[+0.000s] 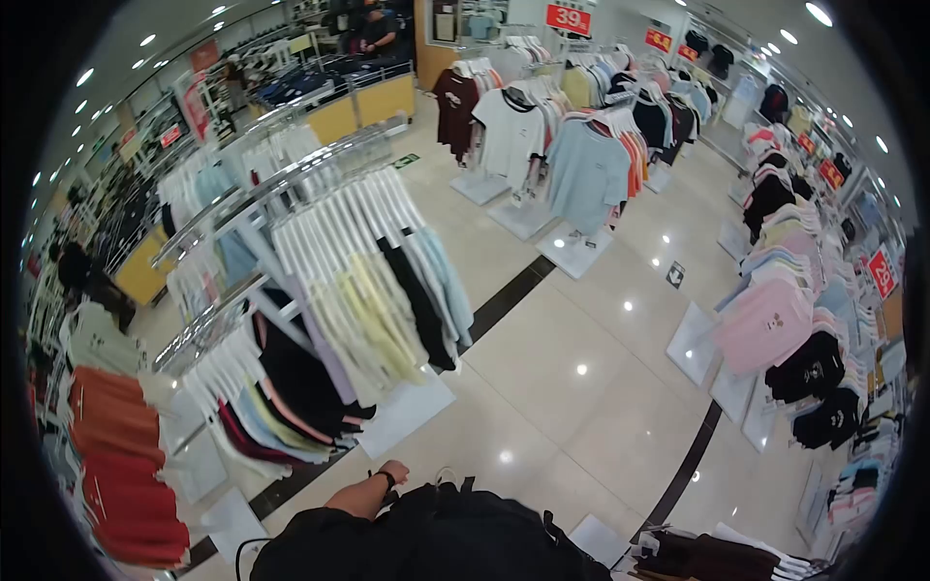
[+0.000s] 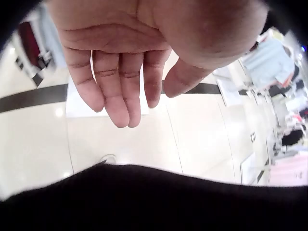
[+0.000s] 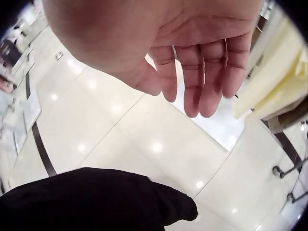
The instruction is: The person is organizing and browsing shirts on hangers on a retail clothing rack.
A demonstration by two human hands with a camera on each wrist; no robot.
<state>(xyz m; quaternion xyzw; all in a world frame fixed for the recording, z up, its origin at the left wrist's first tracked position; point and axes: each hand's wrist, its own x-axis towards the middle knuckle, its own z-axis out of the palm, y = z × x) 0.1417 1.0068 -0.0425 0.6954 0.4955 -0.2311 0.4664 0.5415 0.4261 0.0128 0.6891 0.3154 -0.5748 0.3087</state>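
My left hand (image 2: pixel 120 72) hangs with its fingers loosely bent and holds nothing. In the head view the same hand (image 1: pixel 399 472) shows low down beside my black top (image 1: pixel 436 533), with a dark band around the wrist. A white rack base board (image 2: pixel 79 103) lies on the floor behind its fingers. My right hand (image 3: pixel 202 62) is also relaxed and empty, its fingers pointing down; the head view does not show it. Pale yellow garments (image 3: pixel 274 77) hang close to the right hand's outer side, and a white base board (image 3: pixel 221 127) lies below its fingertips.
A metal rack of shirts (image 1: pixel 329 271) stands close on my left, with red shirts (image 1: pixel 131 494) beyond. Shirt rows (image 1: pixel 586 165) are ahead, and pink shirts (image 1: pixel 765 324) line the right. Tiled floor (image 1: pixel 572 387) runs between them. A person (image 1: pixel 378 34) is far back.
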